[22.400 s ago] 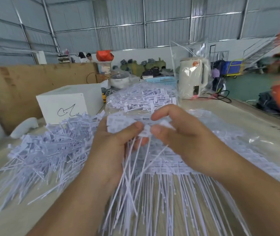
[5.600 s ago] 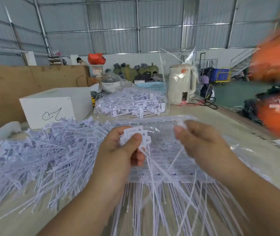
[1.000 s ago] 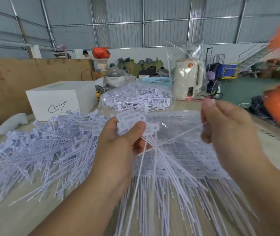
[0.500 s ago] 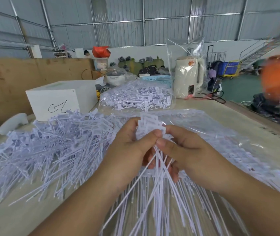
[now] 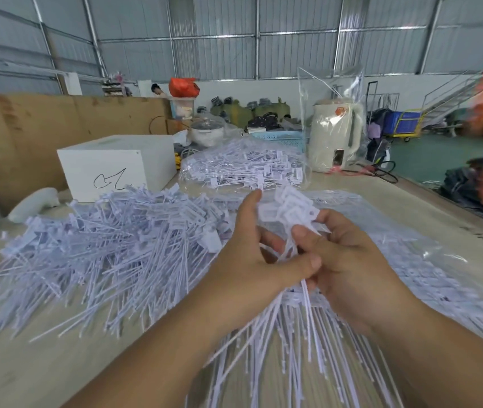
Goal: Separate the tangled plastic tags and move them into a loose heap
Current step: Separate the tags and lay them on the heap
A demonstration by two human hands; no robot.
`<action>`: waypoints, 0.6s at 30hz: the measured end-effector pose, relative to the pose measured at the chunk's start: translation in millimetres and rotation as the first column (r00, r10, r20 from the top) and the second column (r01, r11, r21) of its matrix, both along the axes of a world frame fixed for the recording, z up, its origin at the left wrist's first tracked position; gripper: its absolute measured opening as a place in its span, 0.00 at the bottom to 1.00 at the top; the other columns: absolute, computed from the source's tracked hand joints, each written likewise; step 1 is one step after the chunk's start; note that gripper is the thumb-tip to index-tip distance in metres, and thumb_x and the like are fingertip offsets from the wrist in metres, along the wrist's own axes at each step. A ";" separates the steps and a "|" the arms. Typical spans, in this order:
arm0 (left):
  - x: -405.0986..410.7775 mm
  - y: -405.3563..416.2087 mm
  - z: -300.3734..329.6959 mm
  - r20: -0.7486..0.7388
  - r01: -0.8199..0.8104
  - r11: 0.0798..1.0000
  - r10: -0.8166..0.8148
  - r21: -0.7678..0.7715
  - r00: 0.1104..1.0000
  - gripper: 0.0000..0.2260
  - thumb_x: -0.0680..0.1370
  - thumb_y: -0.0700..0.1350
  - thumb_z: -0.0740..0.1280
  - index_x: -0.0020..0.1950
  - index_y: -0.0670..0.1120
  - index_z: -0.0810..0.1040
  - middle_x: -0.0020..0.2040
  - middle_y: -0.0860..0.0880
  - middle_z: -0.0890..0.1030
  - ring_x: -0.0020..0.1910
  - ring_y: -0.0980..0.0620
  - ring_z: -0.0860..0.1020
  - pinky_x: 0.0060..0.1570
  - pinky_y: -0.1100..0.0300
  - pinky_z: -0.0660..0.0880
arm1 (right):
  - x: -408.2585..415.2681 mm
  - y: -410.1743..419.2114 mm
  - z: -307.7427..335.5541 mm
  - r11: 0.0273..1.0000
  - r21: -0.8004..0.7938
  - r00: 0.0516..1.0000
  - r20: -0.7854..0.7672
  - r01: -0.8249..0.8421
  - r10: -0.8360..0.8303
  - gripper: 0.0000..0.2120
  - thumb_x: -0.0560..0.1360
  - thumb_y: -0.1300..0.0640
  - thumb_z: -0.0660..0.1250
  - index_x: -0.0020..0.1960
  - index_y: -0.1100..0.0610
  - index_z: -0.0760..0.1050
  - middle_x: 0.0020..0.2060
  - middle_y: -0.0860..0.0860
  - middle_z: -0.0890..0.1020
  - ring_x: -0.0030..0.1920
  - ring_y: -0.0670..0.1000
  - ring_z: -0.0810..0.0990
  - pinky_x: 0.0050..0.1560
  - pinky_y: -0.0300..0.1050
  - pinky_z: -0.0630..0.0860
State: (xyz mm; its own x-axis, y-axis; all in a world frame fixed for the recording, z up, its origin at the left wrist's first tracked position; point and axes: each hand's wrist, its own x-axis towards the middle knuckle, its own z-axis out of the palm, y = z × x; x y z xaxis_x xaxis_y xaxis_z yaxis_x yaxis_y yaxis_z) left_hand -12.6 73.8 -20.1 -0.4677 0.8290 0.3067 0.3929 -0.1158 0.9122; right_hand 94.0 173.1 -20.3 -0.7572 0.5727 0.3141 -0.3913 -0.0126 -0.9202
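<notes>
A bunch of white plastic tags stands between both hands, flat heads up and long tails hanging down toward me. My left hand grips the bunch below the heads, thumb across the front. My right hand pinches the same bunch from the right, fingers curled around the strands. A loose heap of separated tags spreads over the table to the left. Under my hands lies a clear plastic sheet with more tags on it.
A clear bag of tags sits behind the hands. A white box stands at back left, a cream kettle inside a clear bag at back right. The wooden table runs to its right edge.
Over the last second my right hand came back from the right and closed on the bunch beside my left hand. The tag heads now stick up higher between the hands.
</notes>
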 end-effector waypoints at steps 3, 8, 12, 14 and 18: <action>3.7 4.8 -6.7 0.062 0.039 0.993 -0.032 -0.113 0.998 0.59 0.53 0.57 0.77 0.74 0.70 0.42 0.52 0.59 0.81 0.47 0.62 0.82 0.51 0.59 0.78 | -1.0 3.6 0.4 0.997 -0.050 0.994 -0.090 0.059 -0.064 0.07 0.67 0.56 0.71 0.45 0.52 0.78 0.36 0.55 0.83 0.35 0.57 0.82 0.41 0.57 0.81; 13.8 4.8 -4.3 0.077 0.171 0.979 -0.163 -0.110 0.984 0.09 0.67 0.42 0.66 0.47 0.49 0.77 0.34 0.50 0.82 0.29 0.51 0.80 0.30 0.61 0.75 | -0.8 5.4 -1.2 0.987 -0.054 0.981 -0.115 0.150 -0.156 0.14 0.66 0.52 0.71 0.50 0.54 0.75 0.32 0.55 0.80 0.29 0.54 0.77 0.27 0.45 0.75; 7.8 -0.3 -0.1 -0.041 0.067 0.991 -0.072 -0.115 0.997 0.03 0.75 0.45 0.65 0.44 0.48 0.78 0.23 0.55 0.73 0.22 0.59 0.71 0.24 0.65 0.70 | -1.8 5.8 -0.9 0.986 -0.060 0.984 -0.069 0.158 -0.162 0.19 0.69 0.47 0.68 0.52 0.59 0.73 0.34 0.56 0.81 0.31 0.52 0.79 0.32 0.44 0.77; -4.4 -3.3 5.4 -0.073 -0.048 0.995 0.041 -0.090 0.996 0.05 0.79 0.44 0.66 0.45 0.49 0.80 0.22 0.57 0.72 0.20 0.61 0.68 0.22 0.68 0.65 | -0.7 5.0 1.6 0.986 -0.058 0.988 -0.009 0.156 -0.157 0.22 0.68 0.42 0.65 0.53 0.57 0.74 0.35 0.57 0.82 0.33 0.52 0.79 0.33 0.45 0.78; -39.4 -8.6 27.8 0.231 -0.266 0.964 0.251 0.032 0.940 0.07 0.80 0.45 0.66 0.42 0.49 0.77 0.20 0.57 0.67 0.16 0.59 0.64 0.20 0.68 0.60 | 6.6 2.3 1.8 0.971 0.210 0.976 0.159 0.116 -0.150 0.17 0.73 0.41 0.67 0.50 0.55 0.77 0.36 0.54 0.83 0.35 0.50 0.79 0.39 0.45 0.78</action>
State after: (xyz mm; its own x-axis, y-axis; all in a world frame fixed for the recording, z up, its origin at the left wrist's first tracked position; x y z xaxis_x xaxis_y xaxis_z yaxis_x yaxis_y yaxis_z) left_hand -52.1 65.2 7.6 -0.7255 0.6533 0.2166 0.2047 -0.0957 0.9741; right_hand 100.6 175.4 -18.5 -0.7310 0.6113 0.3031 -0.2123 0.2184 -0.9525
